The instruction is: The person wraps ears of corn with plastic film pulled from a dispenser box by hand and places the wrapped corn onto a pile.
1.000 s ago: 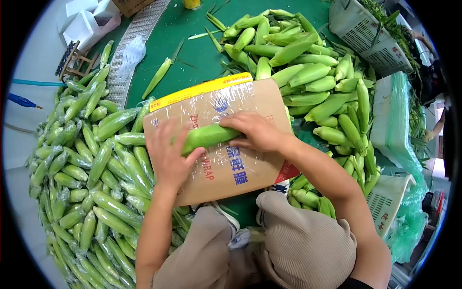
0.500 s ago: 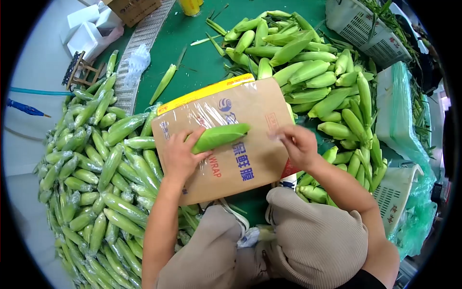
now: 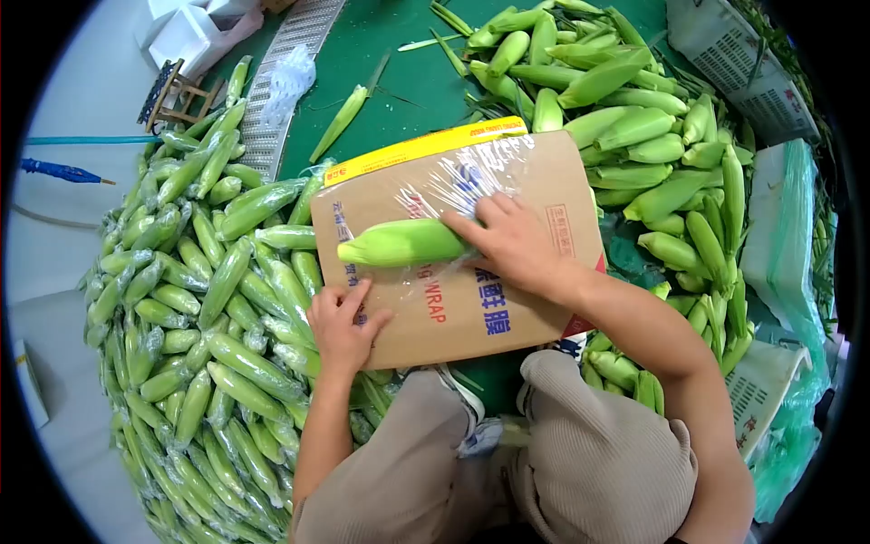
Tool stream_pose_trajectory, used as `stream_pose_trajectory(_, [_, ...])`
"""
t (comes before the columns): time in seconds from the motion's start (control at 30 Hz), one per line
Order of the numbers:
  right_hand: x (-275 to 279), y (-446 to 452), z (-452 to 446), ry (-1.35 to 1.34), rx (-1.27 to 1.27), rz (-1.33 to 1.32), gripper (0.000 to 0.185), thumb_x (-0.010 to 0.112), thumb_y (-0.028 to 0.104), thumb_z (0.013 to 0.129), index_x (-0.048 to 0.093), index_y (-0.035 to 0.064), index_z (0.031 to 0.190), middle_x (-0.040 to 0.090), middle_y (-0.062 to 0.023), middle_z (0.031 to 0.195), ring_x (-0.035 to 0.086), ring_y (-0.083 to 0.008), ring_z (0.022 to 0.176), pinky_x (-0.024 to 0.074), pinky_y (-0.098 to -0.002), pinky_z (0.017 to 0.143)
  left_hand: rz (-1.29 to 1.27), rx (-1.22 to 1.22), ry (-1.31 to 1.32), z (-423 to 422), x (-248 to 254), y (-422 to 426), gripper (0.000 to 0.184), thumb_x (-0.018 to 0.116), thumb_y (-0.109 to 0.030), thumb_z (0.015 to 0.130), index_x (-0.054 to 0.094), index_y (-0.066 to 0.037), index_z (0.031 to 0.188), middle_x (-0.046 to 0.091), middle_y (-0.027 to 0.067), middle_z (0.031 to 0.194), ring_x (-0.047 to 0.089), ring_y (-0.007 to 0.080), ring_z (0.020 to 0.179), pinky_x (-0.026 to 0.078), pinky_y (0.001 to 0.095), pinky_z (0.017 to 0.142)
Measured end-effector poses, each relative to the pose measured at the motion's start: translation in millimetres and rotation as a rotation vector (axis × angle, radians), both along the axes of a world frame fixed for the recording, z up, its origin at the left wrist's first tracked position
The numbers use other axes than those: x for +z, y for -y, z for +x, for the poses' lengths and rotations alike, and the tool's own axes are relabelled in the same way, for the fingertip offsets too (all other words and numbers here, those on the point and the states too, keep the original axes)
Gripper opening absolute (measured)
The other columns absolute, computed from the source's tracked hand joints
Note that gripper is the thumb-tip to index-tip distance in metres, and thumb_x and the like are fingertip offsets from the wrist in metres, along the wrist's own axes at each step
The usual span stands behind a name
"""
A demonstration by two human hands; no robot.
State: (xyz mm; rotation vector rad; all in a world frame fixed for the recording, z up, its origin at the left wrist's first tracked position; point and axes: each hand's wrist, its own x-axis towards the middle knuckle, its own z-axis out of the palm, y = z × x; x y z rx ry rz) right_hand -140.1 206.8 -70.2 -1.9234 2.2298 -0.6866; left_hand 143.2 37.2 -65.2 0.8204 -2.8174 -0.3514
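Note:
An ear of corn in its green husk (image 3: 403,243) lies across the brown cardboard board (image 3: 399,340) on my lap, its pointed end to the left. My right hand (image 3: 517,240) grips the corn's right end, with some fingers resting on the board. Spread-fingered and holding nothing, my left hand (image 3: 344,325) touches the board's lower left side, just below the corn. Clear cling film (image 3: 453,186) lies wrinkled over the board near the corn. Along the board's far edge runs a yellow cling film box (image 3: 426,150).
Film-wrapped corn (image 3: 231,331) is heaped on the left. Unwrapped ears (image 3: 634,127) form a pile at the right and back. White crates (image 3: 743,68) and a white box with green plastic (image 3: 784,227) stand far right. A small wooden stool (image 3: 177,100) is at the back left.
The corn has moved left and turned, its pointed end now facing left. My left hand has let go and dropped lower; my right hand has come in onto the corn. The view has shifted slightly.

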Motion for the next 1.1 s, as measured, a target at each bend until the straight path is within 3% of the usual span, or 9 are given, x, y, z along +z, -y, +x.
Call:
stream_pose_trajectory(0.13, [9,-18,-10,-0.008,-0.105,-0.038,0.073,0.089,0.023,0.071,0.062,0.0186,0.138,0.057,-0.0103,0.097,0.058,-0.0317,0.095,0.0485,-0.0437,0.080,-0.067,0.104,-0.219,3,-24,12,0.022,0.078,-0.022,0.090,0.076,-0.013,0.110,0.058,0.0092,0.074,0.058,0.0340,0.071,0.045,0.0342,0.069])
stream_pose_trajectory(0.23, [8,-26,-16,0.010,-0.175,-0.070,0.068,0.092,0.026,0.071,0.066,0.0166,0.133,0.055,-0.0111,0.092,0.058,-0.0329,0.090,0.0490,-0.0450,0.079,0.173,0.426,-0.324,8,-32,2,0.024,0.078,-0.023,0.090,0.076,-0.014,0.112,0.062,0.0081,0.078,0.061,0.0325,0.077,0.045,0.0350,0.073])
stream_pose_trajectory(0.4, [8,-26,-11,0.037,-0.185,-0.067,0.070,0.092,0.027,0.071,0.065,0.0154,0.134,0.055,-0.0119,0.092,0.058,-0.0331,0.091,0.0488,-0.0451,0.081,-0.111,-0.029,-0.263,-18,11,-13,0.020,0.076,-0.020,0.091,0.073,-0.011,0.109,0.060,0.0081,0.075,0.062,0.0287,0.078,0.048,0.0373,0.080])
stream_pose_trajectory(0.63, [18,-30,-6,-0.040,-0.137,-0.045,0.068,0.091,0.027,0.071,0.066,0.0166,0.134,0.056,-0.0101,0.089,0.059,-0.0317,0.087,0.0496,-0.0444,0.077,-0.010,-0.010,-0.145,-22,-24,4,0.018,0.071,-0.022,0.099,0.071,-0.009,0.111,0.070,0.0078,0.086,0.068,0.0252,0.084,0.052,0.0378,0.083])
stream_pose_trajectory(0.73, [23,-25,-8,-0.012,0.032,0.002,0.068,0.091,0.027,0.072,0.064,0.0166,0.134,0.057,-0.0098,0.090,0.060,-0.0321,0.086,0.0506,-0.0454,0.076,0.522,0.465,-0.455,-6,-32,-11,0.017,0.062,-0.022,0.107,0.066,-0.005,0.109,0.077,0.0094,0.100,0.071,0.0204,0.099,0.053,0.0370,0.089])
stream_pose_trajectory(0.83, [23,-22,2,0.140,0.218,0.088,0.066,0.086,0.038,0.079,0.063,0.0147,0.135,0.058,-0.0115,0.091,0.063,-0.0333,0.089,0.0520,-0.0459,0.079,0.648,0.357,-1.082,-16,-25,-35,0.016,0.053,-0.017,0.111,0.060,-0.003,0.107,0.077,0.0112,0.113,0.069,0.0152,0.111,0.053,0.0356,0.094])
stream_pose_trajectory(0.9, [18,-19,17,0.290,0.289,0.086,0.066,0.084,0.044,0.081,0.062,0.0127,0.135,0.059,-0.0128,0.093,0.064,-0.0344,0.091,0.0525,-0.0458,0.080,0.500,0.189,-0.769,-8,-17,-38,0.013,0.053,-0.015,0.109,0.057,-0.003,0.107,0.072,0.0168,0.128,0.068,0.0264,0.118,0.051,0.0426,0.102])
stream_pose_trajectory(1.0, [16,-17,16,0.126,0.218,0.086,0.067,0.081,0.050,0.084,0.062,0.0103,0.134,0.063,-0.0117,0.108,0.063,-0.0334,0.102,0.0513,-0.0440,0.088,0.143,-0.134,-0.333,-27,-3,-28,0.026,0.059,-0.025,0.105,0.062,-0.004,0.118,0.069,0.0183,0.134,0.065,0.0392,0.122,0.046,0.0502,0.109])
stream_pose_trajectory(1.1, [13,-5,16,0.011,0.011,-0.175,0.065,0.080,0.052,0.082,0.063,0.0101,0.128,0.062,-0.0097,0.114,0.061,-0.0294,0.109,0.0487,-0.0433,0.093,-0.034,-0.140,-0.058,-78,10,8,0.034,0.059,-0.031,0.103,0.065,-0.007,0.127,0.069,0.0167,0.135,0.064,0.0364,0.126,0.045,0.0486,0.109])
